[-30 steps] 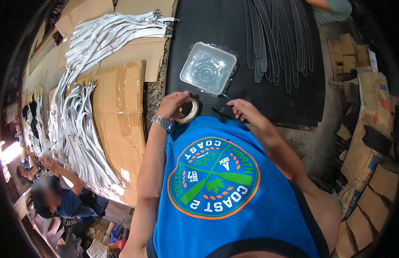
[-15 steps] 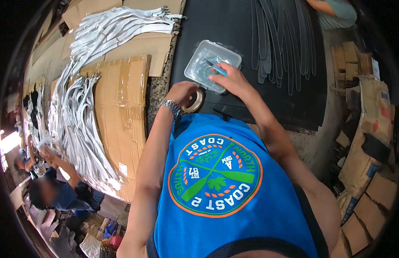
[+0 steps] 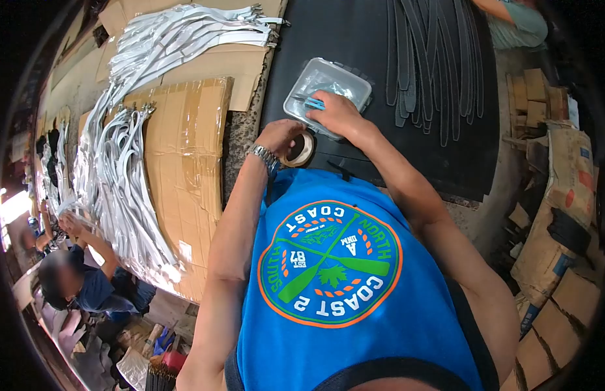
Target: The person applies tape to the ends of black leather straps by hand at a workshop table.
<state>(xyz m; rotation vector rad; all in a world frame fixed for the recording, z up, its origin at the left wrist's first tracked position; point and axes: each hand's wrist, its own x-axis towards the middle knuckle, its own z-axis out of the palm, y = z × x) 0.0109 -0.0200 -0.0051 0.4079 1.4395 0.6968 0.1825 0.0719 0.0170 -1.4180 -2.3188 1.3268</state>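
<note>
My left hand [image 3: 279, 138], with a metal watch at the wrist, has its fingers drawn together at the edge of a roll of tape [image 3: 307, 150]. Whatever is between those fingertips is too small to make out. In my right hand [image 3: 336, 115] is a small blue-handled tool [image 3: 313, 103], its thin tip pointing left over a clear plastic container [image 3: 364, 88]. The container rests on a black work surface [image 3: 328, 29] and holds clear, shiny material. The right hand covers the container's lower part.
Dark straps [image 3: 432, 72] lie at the upper right. Bundles of white straps [image 3: 185, 36] and a large flat cardboard box [image 3: 188, 163] are on the left. A co-worker [image 3: 97, 283] is at the lower left; another person's arm [image 3: 494, 10] shows at the top right. Cardboard boxes [image 3: 553, 195] stand at right.
My right hand and the blue-handled tool have moved left over the container, and the tool now lies flatter. More of the tape roll shows beside my left hand. The view has shifted slightly.
</note>
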